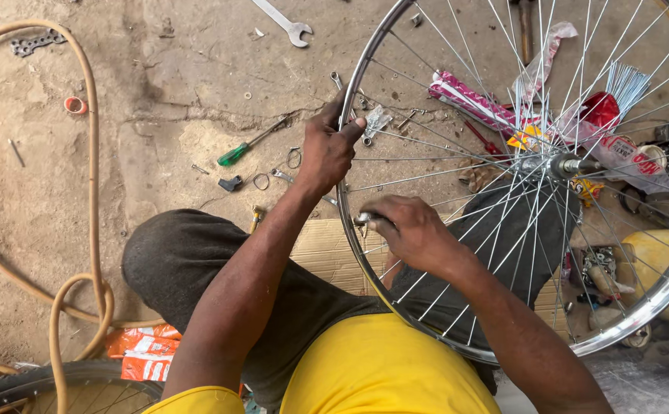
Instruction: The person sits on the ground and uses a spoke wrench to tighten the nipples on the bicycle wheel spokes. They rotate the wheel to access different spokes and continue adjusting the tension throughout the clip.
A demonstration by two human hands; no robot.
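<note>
A yellow shirt (380, 368) fills the lower edge, above it dark trousers (189, 261) over bent knees on a woven mat (334, 249). Lower left, an orange-and-white packet (144, 353) lies flat on the dirt floor (81, 222) beside a tan hose (89, 192) and a tyred wheel (51, 387). Upper right, seen through the spokes, lie a pink striped wrapper (469, 98), a red-and-white pouch (618, 138) and a yellow container (660, 268). The bare wheel (361, 77), a shiny metal rim with thin silver spokes meeting at a hub (561, 165), stands across the person's lap. The left hand (327, 149) has its fingers closed over the rim's left edge. The right hand (407, 230) pinches a small metal tool (364, 221) against the rim's inner side, fingers curled tight. A green-handled screwdriver (250, 144) and a spanner (285, 23) lie well apart on the floor.
</note>
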